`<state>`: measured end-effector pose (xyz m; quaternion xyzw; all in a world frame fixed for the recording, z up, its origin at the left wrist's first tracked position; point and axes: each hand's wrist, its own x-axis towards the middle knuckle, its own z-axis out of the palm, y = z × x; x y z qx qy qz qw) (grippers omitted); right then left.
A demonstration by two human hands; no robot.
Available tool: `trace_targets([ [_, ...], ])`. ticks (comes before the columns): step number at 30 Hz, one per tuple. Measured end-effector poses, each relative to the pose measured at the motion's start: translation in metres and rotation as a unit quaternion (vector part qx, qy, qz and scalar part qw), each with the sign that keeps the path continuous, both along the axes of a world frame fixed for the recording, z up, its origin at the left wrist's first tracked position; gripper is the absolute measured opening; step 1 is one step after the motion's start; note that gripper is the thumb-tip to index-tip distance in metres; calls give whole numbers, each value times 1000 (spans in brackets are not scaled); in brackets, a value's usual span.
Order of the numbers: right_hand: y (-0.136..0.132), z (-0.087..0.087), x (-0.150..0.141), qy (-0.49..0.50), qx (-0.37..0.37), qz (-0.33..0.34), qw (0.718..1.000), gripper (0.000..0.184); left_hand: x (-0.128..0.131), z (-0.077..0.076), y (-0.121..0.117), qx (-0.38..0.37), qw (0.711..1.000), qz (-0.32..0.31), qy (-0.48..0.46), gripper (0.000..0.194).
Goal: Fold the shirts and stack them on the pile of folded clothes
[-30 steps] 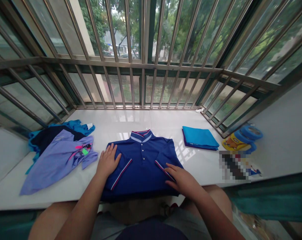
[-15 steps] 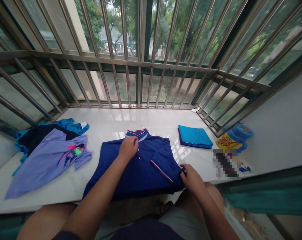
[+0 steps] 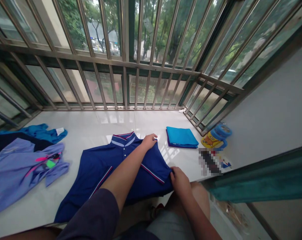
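A navy polo shirt (image 3: 108,166) with red and white trim lies face up on the white ledge (image 3: 96,123) in front of me. My left hand (image 3: 149,141) reaches across it and pinches the shirt's right shoulder near the collar. My right hand (image 3: 179,180) is closed on the lower right edge of the same shirt, by the ledge's front edge. The shirt's left side has come unfolded and spreads toward my knee.
A heap of lilac, navy and teal clothes (image 3: 23,156) lies at the left. A folded teal garment (image 3: 182,137) sits at the right, near a yellow and blue bottle (image 3: 216,137) lying on its side. Metal window bars (image 3: 126,66) enclose the ledge.
Both hands lay flat on the folded shirt; my left hand crossed to its right shoulder and my right hand took its lower right edge. The shirt's left side opened out. My view swung right.
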<state>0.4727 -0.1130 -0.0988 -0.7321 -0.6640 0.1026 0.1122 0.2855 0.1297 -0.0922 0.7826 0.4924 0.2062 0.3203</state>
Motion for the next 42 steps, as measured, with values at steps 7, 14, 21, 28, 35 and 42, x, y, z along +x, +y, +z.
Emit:
trace_targets([
  [7, -7, 0, -5, -67, 82, 60, 993, 46, -7, 0, -7, 67, 998, -15, -9, 46],
  [14, -4, 2, -39, -85, 36, 189, 978, 40, -20, 13, -60, 153, 984, -85, 26, 27],
  [21, -6, 9, -41, -77, 18, 202, 976, 36, -105, 20, -111, 169, 982, -23, 78, 39],
  [28, 68, 62, -65, -73, 8, 210, 975, 34, -296, 37, -77, 92, 959, 169, 208, 58],
  [35, 207, 78, -59, -112, -75, 194, 972, 52, -385, 44, -58, -27, 961, 125, 247, 43],
  [42, 234, 60, -45, -91, -118, 234, 961, 34, -390, 33, -50, -51, 970, 86, 222, 14],
])
